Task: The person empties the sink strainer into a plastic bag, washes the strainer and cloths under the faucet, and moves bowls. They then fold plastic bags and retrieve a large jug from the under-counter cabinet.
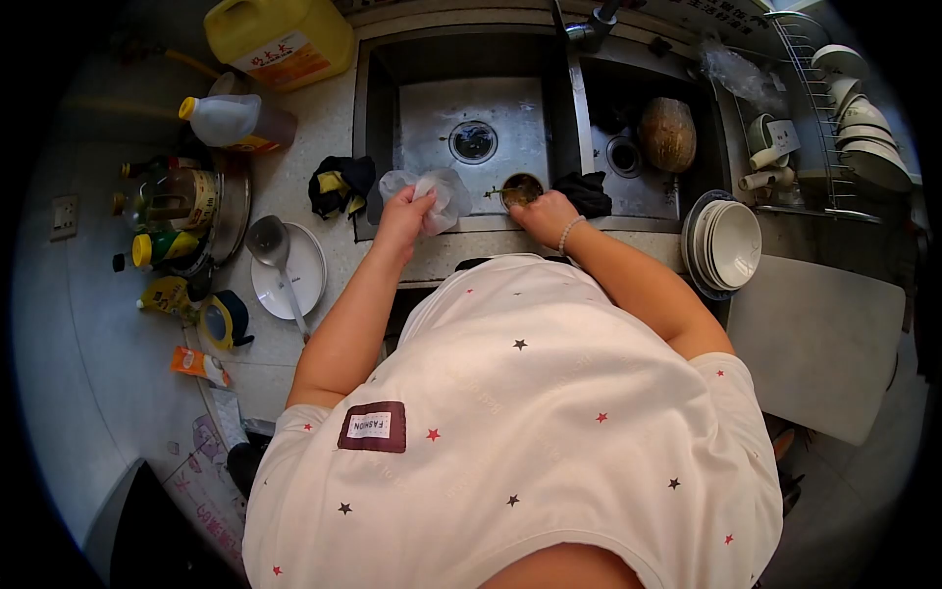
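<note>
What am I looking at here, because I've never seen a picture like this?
No machine here: a person works barehanded, filmed by a camera worn on the head, looking forward and down past the shirt. Ahead is a double sink. The left hand holds a crumpled translucent plastic bag; the right hand seems to hold a small round container, contents unclear. On the counter, a yellow jug and a white plate under a ladle are left, stacked bowls right.

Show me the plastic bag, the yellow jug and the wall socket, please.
Plastic bag (448, 199): head view, on its crumpled side.
Yellow jug (283, 44): head view, on the middle of its broad side.
Wall socket (64, 218): head view, on the middle of its faceplate.
</note>
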The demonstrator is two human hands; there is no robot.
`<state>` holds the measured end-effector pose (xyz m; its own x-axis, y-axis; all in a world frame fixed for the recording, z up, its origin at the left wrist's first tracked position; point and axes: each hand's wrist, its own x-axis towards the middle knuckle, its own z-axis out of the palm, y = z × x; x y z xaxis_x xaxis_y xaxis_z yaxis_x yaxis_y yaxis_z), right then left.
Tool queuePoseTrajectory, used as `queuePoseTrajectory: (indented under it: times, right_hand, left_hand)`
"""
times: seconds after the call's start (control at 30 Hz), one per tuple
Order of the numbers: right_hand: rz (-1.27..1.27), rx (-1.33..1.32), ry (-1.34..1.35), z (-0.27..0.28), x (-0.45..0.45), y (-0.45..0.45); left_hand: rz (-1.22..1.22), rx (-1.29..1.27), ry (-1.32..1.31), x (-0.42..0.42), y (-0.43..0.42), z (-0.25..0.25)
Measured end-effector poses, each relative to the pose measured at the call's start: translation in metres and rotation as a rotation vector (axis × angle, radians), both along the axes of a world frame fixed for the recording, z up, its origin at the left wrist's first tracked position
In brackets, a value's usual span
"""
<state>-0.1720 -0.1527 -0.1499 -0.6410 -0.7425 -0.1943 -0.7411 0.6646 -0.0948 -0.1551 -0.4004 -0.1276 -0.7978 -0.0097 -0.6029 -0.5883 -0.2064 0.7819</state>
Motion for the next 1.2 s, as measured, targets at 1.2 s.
queuePoseTrajectory:
  times: [1.2]
  right_hand:
    - [-0.023,0.024,-0.033,-0.001,0.001,-0.001]
  left_hand:
    - [-0.03,-0.03,0.002,0.003,0.001,-0.002]
